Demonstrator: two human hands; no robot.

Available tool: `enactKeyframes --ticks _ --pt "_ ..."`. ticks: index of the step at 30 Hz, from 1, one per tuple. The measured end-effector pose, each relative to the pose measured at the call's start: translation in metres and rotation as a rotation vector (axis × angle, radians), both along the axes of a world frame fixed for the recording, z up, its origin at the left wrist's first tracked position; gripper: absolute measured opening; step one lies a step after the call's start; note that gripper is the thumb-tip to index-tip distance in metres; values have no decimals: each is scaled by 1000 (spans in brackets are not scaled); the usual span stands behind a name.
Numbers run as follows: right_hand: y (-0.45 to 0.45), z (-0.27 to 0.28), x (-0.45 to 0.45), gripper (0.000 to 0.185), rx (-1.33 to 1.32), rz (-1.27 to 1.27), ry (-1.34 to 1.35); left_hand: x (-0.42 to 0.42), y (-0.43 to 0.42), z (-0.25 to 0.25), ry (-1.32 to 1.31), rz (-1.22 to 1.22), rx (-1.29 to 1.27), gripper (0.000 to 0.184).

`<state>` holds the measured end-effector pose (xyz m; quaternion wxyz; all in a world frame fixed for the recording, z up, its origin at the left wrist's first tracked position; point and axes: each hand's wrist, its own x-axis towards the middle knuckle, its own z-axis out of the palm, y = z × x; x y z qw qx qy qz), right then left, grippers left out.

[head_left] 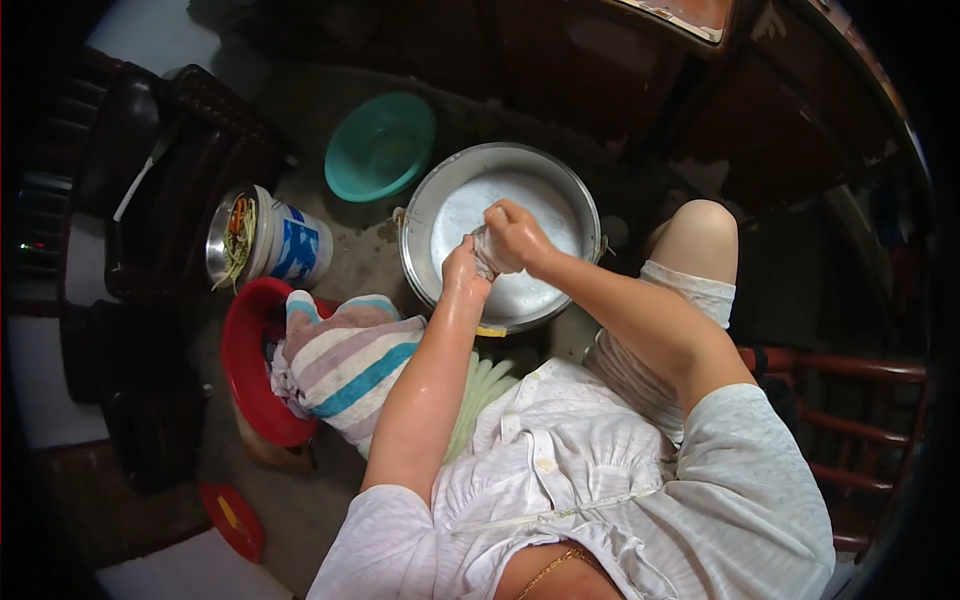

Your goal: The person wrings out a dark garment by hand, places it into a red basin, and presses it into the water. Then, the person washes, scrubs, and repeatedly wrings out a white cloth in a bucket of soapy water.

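Observation:
A wide metal pot [425, 190] with a side handle stands on the floor before me, with pale, cloudy water [545, 215] inside. Over its near-left part, my two hands are closed around a wadded whitish cloth [486, 252]. My left hand [464, 266] grips the lower end, and my right hand [518, 238] is clenched on the upper end. Most of the cloth is hidden by the fingers. Both forearms look wet.
A green basin [350, 150] stands behind the pot. To the left are a white-and-blue bucket [315, 250], a metal bowl of vegetable scraps [217, 240] and a red basin [240, 350] with a striped towel [350, 365]. A red wooden chair [860, 370] is at right.

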<state>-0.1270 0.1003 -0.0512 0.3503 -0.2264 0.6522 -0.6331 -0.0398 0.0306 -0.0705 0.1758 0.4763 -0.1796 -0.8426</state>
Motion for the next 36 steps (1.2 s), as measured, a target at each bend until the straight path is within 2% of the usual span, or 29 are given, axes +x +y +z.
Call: enactKeyframes --ticks 2,4,6,8,9,10,12,15,16,18,20,22,23,24,27,29,30,31,32,34,35,36 --pt "7 29 22 24 -18 170 199 7 -6 -8 -42 5 -24 35" --pt "19 46 38 23 -181 248 505 23 -5 -2 425 -124 -57 40" --pt "27 49 47 24 -186 239 546 27 -11 -15 342 -221 53 44" --pt "24 39 41 25 -188 226 598 33 -2 -11 653 -217 -35 42" --pt "13 21 29 27 -14 133 598 7 22 33 39 -42 -144 39" --pt "8 13 20 28 156 39 596 4 31 51 -23 -23 -109 36" --pt "12 27 16 31 170 42 553 2 34 65 -25 -39 -109 36" --pt "16 40 32 30 35 -29 579 5 22 52 69 -40 -150 36" --pt "20 50 40 28 77 38 579 10 18 54 71 -41 -150 36" --pt "30 60 56 27 -126 92 649 21 11 61 89 -172 -88 36" --pt "33 61 54 26 -93 103 658 13 24 65 68 -132 -75 37" --pt "27 52 34 28 30 14 671 1 30 58 22 56 -158 38" --pt "13 25 16 30 120 -73 514 2 31 64 8 -22 -108 41" --pt "13 21 3 36 201 1 318 1 28 63 8 -22 -105 41" --pt "4 14 -8 37 161 27 216 -1 10 62 60 -142 -158 46" --pt "6 22 -13 38 59 -67 -91 3 -1 64 64 -191 -135 44" --pt "6 30 -15 38 72 -68 -97 5 -6 64 65 -243 -120 42" --pt "5 38 -19 37 64 -42 -121 8 -10 62 -145 -331 -185 39" --pt "1 38 -21 37 59 -13 -148 6 -12 54 -151 -332 -168 39" --pt "-8 40 -9 34 37 23 -91 2 -16 39 -42 -302 -157 34" --pt "-5 65 5 32 45 111 51 3 -19 35 -41 -297 -140 34" --pt "-2 78 16 30 48 206 183 5 -23 28 144 -303 -39 34"
